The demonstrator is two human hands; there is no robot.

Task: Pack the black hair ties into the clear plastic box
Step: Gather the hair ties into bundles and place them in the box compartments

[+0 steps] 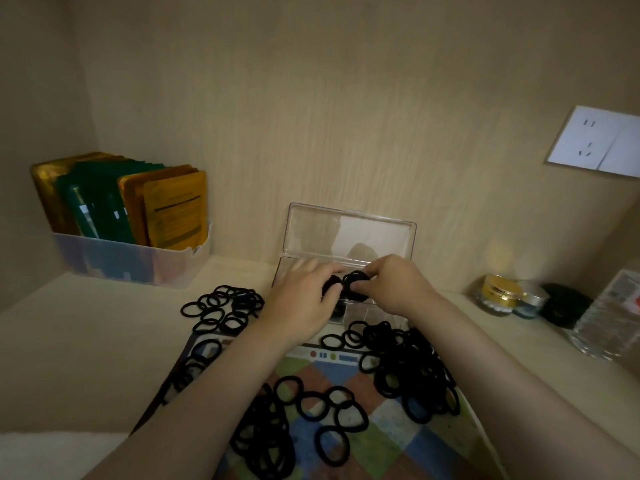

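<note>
A clear plastic box (367,311) stands at the back of the desk with its lid (349,233) propped open against the wall. Both hands hover over it. My left hand (304,299) and my right hand (398,285) together grip a bunch of black hair ties (355,284) just above the box's inside. A few ties lie in the box, partly hidden by my hands. Several loose black hair ties (221,308) are scattered left of the box, and bigger heaps (412,368) rest on the patterned mat in front.
A colourful checked mat (346,382) covers the desk's front. A translucent bin (138,261) of green and orange packets stands at the back left. Small jars (498,296), a dark case (564,304) and a clear bottle (602,320) sit at the right. A wall socket (595,145) is upper right.
</note>
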